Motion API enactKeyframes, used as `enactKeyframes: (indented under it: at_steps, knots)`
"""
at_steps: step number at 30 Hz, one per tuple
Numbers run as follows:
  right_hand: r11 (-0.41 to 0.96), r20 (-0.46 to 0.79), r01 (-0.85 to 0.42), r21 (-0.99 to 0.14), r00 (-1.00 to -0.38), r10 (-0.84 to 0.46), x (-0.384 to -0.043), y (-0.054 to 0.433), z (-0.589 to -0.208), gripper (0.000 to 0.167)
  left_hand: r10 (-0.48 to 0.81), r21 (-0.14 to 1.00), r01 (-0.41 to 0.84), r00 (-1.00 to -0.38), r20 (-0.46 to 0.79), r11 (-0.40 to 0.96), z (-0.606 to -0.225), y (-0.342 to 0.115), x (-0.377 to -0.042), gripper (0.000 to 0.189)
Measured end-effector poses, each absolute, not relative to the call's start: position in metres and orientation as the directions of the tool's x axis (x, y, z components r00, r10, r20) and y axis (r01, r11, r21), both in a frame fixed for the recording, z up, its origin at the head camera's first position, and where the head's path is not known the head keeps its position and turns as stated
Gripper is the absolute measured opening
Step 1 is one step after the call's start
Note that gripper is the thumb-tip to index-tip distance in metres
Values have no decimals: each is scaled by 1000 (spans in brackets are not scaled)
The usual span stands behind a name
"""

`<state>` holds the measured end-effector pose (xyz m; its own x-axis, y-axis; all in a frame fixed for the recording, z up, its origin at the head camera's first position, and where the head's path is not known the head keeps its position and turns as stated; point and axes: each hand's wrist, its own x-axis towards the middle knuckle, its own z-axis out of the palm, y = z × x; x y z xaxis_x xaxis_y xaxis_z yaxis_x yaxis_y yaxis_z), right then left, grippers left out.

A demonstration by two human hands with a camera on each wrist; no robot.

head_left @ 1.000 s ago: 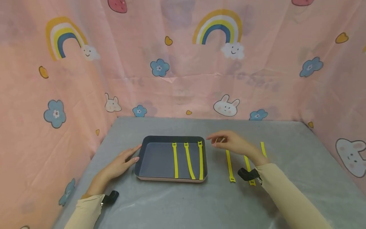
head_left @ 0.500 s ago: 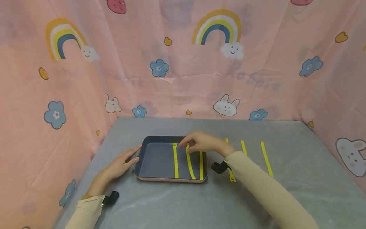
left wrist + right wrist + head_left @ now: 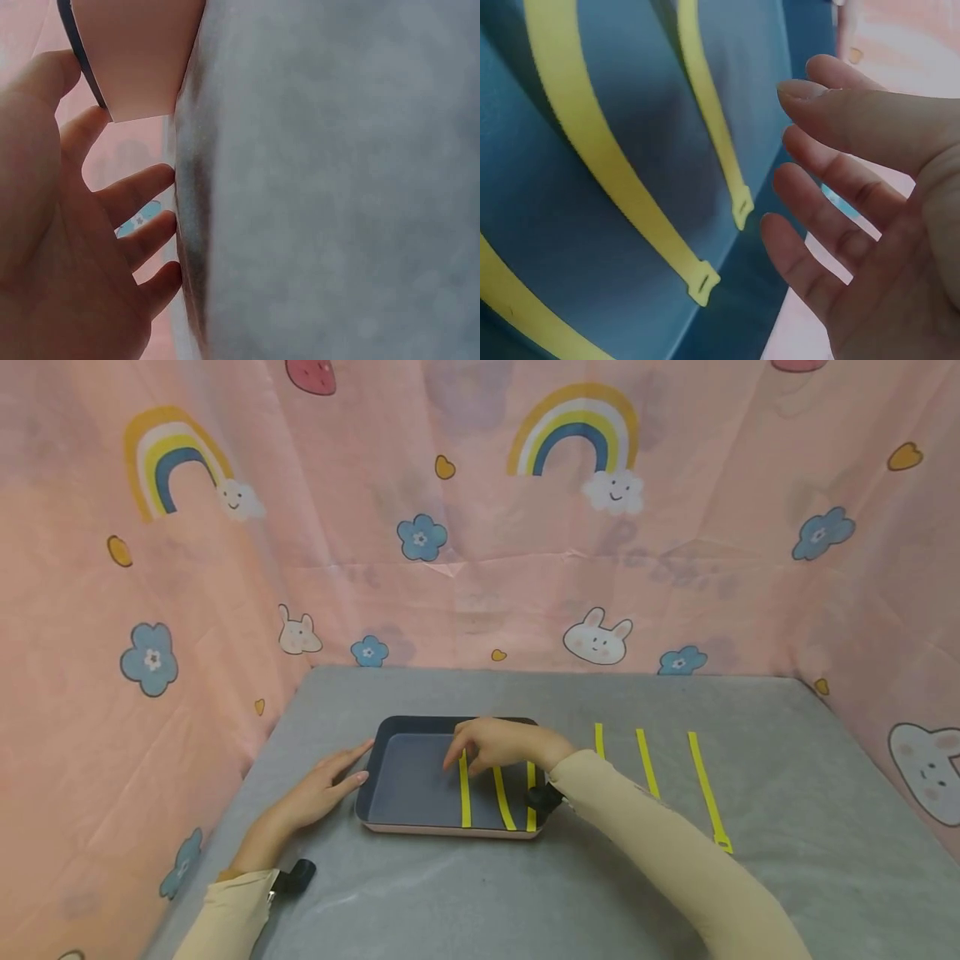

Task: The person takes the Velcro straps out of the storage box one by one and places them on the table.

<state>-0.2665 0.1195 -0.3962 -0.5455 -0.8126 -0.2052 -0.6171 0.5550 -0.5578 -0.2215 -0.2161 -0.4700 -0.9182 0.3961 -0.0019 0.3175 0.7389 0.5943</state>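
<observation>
Right hand [image 3: 495,740], fingers loose, holding nothing, has moved from beside to above the shallow, pink-sided grey rectangular tray [image 3: 408,781]. Three flat yellow straps [image 3: 466,797] lie inside; arrangement apparently unchanged. Left hand [image 3: 318,787], fingers extended, touches the tray's left edge.

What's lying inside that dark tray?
Three yellow straps lie inside the dark tray. In the head view, the right hand and wrist hide their far ends; the right wrist view shows two slotted ends.

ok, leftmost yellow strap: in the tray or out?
In. Head view: leftmost yellow strap lies inside the tray, within its rim; right hand hides its far end.
</observation>
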Motion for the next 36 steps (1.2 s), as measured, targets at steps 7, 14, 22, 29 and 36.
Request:
enactKeyframes:
  at_steps: [7, 14, 22, 29, 36]
  knots:
    - [558, -226, -651, -515, -524, -821, -269, 111, -405, 33, 393, 584, 316, -919, -7, 748, -471, -217, -222, 60]
    - [587, -264, -635, -502, -534, -803, -267, 106, -407, 31, 387, 576, 308, -922, -15, 757, -472, -218, -222, 60]
    - [600, -286, -632, -491, -533, -796, -268, 104, -411, 29, 385, 576, 306, -923, -15, 758, -471, -217, -222, 60]
    - [599, -282, -626, -499, -536, -796, -271, 103, -416, 27, 381, 582, 300, -925, -19, 756, -470, -215, -221, 60]
    - [604, -266, -648, -464, -548, -793, -271, 99, -417, 24, 374, 581, 292, -927, -22, 760, -471, -216, -221, 60]
